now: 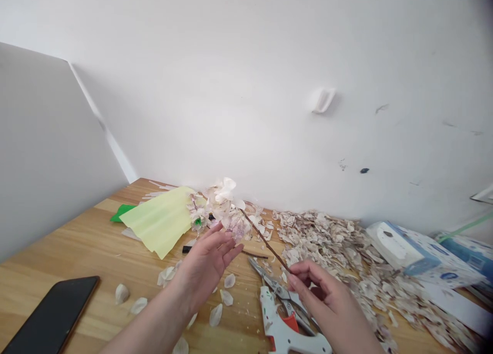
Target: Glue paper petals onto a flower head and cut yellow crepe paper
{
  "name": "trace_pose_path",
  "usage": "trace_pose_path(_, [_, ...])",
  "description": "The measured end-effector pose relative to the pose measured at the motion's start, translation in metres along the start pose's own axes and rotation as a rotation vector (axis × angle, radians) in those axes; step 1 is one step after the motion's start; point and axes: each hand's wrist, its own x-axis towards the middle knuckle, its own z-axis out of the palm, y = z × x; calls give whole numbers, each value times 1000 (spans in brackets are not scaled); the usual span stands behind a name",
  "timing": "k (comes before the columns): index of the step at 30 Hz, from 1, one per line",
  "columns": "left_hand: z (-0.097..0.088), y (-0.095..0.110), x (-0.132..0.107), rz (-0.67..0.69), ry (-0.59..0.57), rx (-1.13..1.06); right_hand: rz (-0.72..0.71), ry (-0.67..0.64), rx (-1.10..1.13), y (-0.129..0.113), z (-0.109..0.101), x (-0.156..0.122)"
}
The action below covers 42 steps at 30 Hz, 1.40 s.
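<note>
Between thumb and fingers my right hand (323, 297) pinches the lower end of a thin brown twig (265, 240). The twig slants up and left to a cluster of pale flower petals (221, 202). Just below that cluster is my left hand (213, 254), palm turned up, fingers stretched out, holding nothing. I cannot tell whether its fingertips touch the petals. Under my right hand lie metal pruning shears (275, 284) and a white glue gun (283, 326) with an orange trigger. Loose petals (227, 296) are scattered on the wood between my forearms.
A large heap of dried petals (327, 236) covers the table's right side, beside a blue and white tissue box (412, 254). Yellow paper (162, 218) and green paper (122, 213) lie back left. A black phone (54, 313) rests front left. A white wall (231, 87) rises behind.
</note>
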Motion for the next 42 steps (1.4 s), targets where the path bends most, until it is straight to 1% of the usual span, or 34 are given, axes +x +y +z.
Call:
trace_pose_path(3, [-3,-1,1,-19,-3,-8,-127,99,-128,2,-2,-2])
trace_pose_path(6, [-6,-1,3,-27,-26,-35,-349,185,-288,5,-3,-2])
trace_pose_path(9, [-6,-3,5,-35,-26,-49,-538,314,-426,7,-3,-1])
trace_pose_path(11, [-5,-10,5,-60,2,-36,-606,374,-493,6,-4,0])
trace_pose_path(14, [-4,-25,3,-117,48,-24,-637,407,-561,5,-6,2])
trace_pose_path(17, [-5,-37,1,-160,51,-14,-635,409,-590,7,-7,3])
trace_pose_path(19, [-6,-41,1,-178,53,-2,-622,399,-594,10,-6,4])
trace_pose_path(23, [-8,-39,2,-196,81,-23,-599,416,-570,17,-3,8])
trace_pose_path(30, [-9,-35,5,-230,91,-78,-582,471,-553,28,2,15])
trace_pose_path(35, [-10,-35,9,-205,84,-41,-566,459,-492,32,1,16])
trace_pose_path(37, [-12,-35,11,-168,118,-13,-509,432,-417,33,-1,16])
trace_pose_path(38, [-13,-35,14,-142,139,0,-452,415,-368,34,-1,16])
trace_pose_path(40, [-16,-32,21,-62,175,29,-301,376,-260,35,-2,15])
trace_pose_path(42, [-21,-26,30,58,201,73,-154,332,-161,36,-3,15])
